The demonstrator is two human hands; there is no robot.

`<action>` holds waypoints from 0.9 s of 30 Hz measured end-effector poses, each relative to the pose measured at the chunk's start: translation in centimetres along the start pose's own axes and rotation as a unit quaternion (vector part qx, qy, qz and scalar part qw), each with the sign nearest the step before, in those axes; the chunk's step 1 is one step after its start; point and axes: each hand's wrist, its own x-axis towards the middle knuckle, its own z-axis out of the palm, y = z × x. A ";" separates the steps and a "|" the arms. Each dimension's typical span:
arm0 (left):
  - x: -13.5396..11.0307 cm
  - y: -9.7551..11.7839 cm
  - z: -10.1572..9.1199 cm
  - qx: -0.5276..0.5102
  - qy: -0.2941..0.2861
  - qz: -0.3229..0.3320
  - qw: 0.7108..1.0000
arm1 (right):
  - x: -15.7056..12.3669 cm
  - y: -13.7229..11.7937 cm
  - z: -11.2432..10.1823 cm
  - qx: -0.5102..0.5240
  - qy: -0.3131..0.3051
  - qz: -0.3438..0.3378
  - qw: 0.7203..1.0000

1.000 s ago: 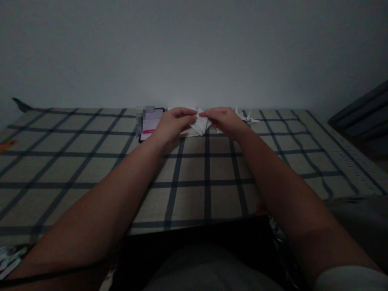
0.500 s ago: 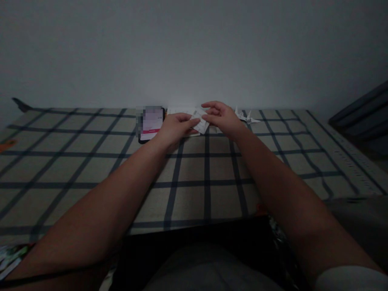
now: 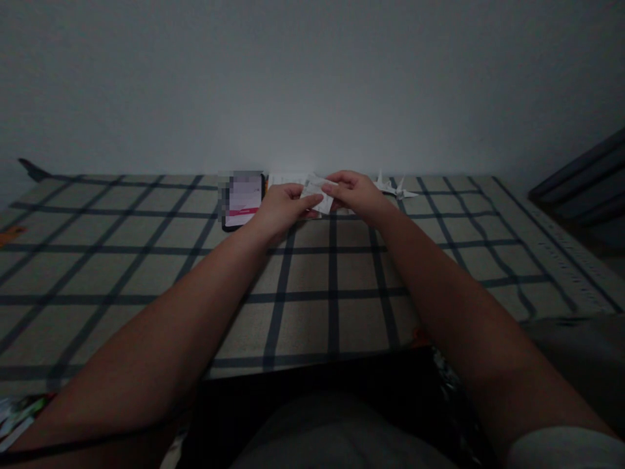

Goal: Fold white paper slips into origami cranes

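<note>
A small folded piece of white paper with faint print is held up between both hands near the back of the table. My left hand pinches its left and lower part, thumb across the front. At its right side, my right hand grips the edge between thumb and fingers. Behind the hands lie more white sheets, mostly covered. To the right of my right hand, white folded-paper cranes stand on the cloth, partly hidden by the wrist.
A phone with a lit screen lies left of my left hand, one side pixelated. A checked cloth covers the table up to the pale wall. An orange object sits at the far left edge.
The paper has turned slightly and shifted left. My right fingers, raised and spread before, have come down behind the paper. My left hand stays almost where it was.
</note>
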 end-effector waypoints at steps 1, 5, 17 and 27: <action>0.0 0.0 -0.1 0.010 0.010 0.015 1.000 | -0.1 0.0 0.1 -0.003 -0.010 0.016 1.000; 0.1 0.2 -0.2 0.026 0.036 0.051 0.998 | -0.3 -0.1 0.4 -0.046 -0.029 0.038 0.998; 0.4 -0.8 -0.2 0.052 0.022 0.076 0.995 | -0.8 -0.2 0.2 -0.173 -0.081 -0.040 0.981; 0.2 0.3 0.0 0.066 0.099 0.113 0.986 | -0.1 0.3 0.1 -0.074 -0.024 -0.050 0.996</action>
